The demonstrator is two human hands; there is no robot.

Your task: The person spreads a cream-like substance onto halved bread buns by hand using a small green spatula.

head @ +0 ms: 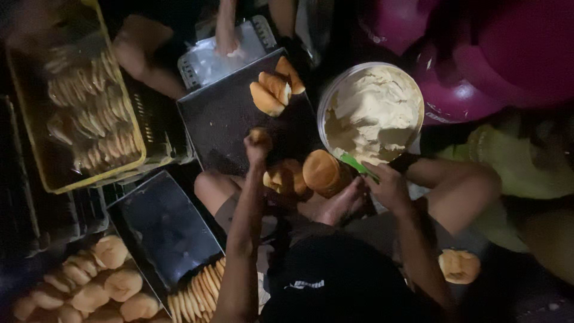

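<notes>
While the left hand [258,145] closes around a small bun [260,136] above the dark tray [227,119], the right hand [388,186] grips a green spatula [357,165] whose blade reaches the rim of the white tub [326,98] of pale cream. Two split buns [286,177] and a whole round one [321,170] sit between the hands, just beside a bare foot [341,203]. Three more filled buns [274,88] lie at the tray's far edge. Another person's hand [226,42] rests on a foil-lined tray [209,63] beyond. A yellow crate [139,137] of sliced rounds stands at far left, and loose buns [107,281] pile at the lower left near a second dark tray [164,227]. One bun [458,266] lies apart at right.
</notes>
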